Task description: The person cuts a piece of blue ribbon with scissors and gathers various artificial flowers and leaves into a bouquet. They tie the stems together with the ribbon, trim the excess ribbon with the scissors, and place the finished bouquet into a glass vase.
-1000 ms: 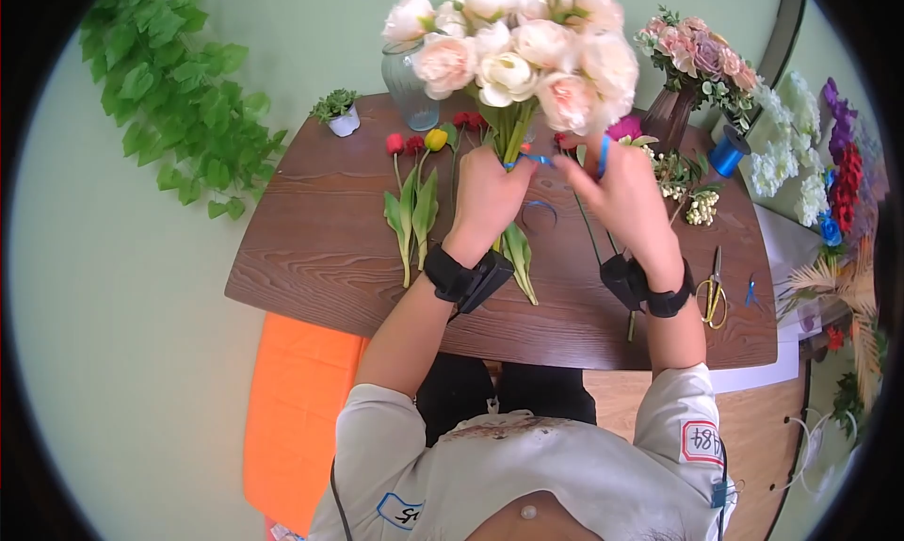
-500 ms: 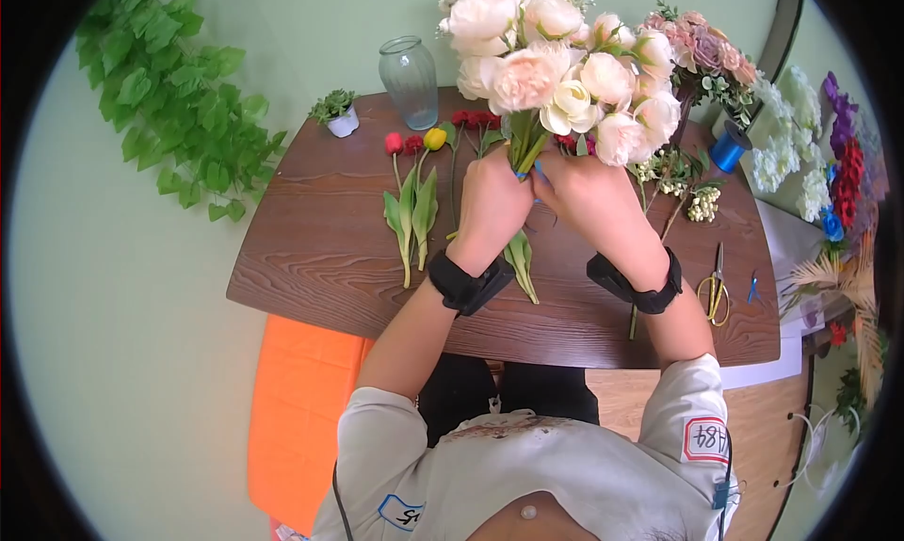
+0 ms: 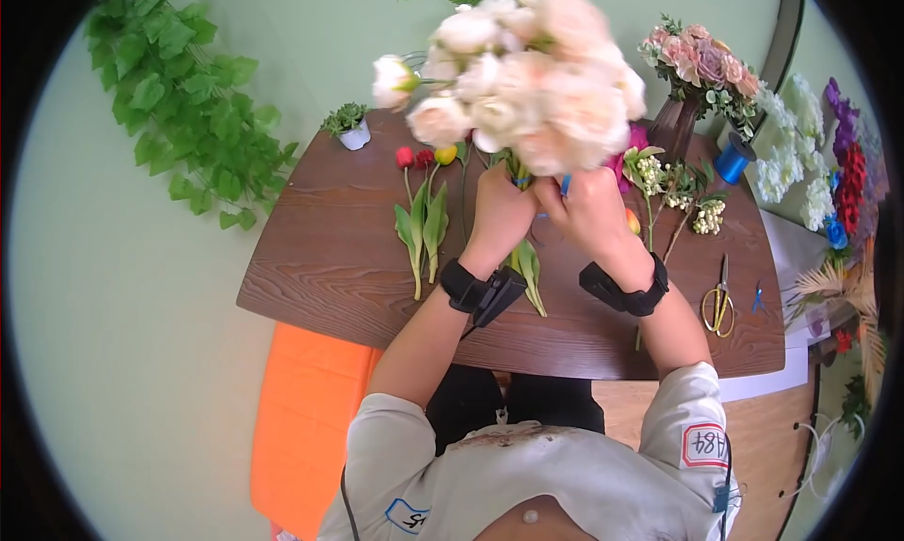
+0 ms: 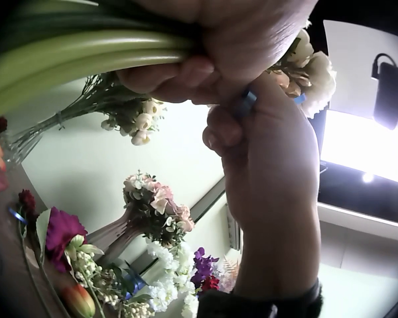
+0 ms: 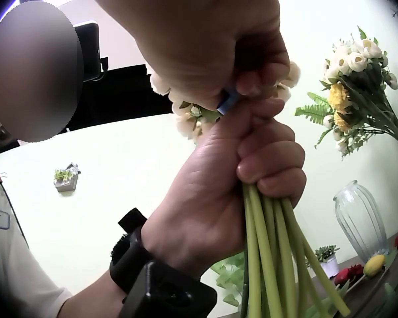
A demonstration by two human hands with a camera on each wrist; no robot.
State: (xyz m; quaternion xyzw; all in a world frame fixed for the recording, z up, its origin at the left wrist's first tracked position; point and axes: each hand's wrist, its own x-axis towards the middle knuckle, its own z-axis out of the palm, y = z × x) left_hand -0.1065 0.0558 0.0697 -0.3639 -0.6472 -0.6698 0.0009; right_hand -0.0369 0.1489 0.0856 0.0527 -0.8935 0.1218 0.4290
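Observation:
A large bouquet of pale pink and cream flowers [image 3: 527,80], partly blurred, is held up over the table. The left hand [image 3: 504,211] grips its green stems just below the blooms; in the right wrist view the fingers of that left hand [image 5: 219,172] wrap round the stems [image 5: 272,245]. Touching it, the right hand [image 3: 593,211] has curled fingers pinching a blue ribbon [image 3: 565,184]. Part of the ribbon [image 5: 228,101] shows between the two hands in the right wrist view. How far it goes round the stems is hidden.
On the wooden table [image 3: 330,258] lie tulips [image 3: 414,230] at left, and scissors [image 3: 720,301] and berry sprigs [image 3: 706,216] at right. A blue ribbon spool [image 3: 732,160], a vase of pink flowers [image 3: 673,127] and a small potted plant [image 3: 353,134] stand along the back.
The bouquet has swung right, then back left and lower, covering the glass vase in the head view. The right hand has moved in against the left and pulled slightly back.

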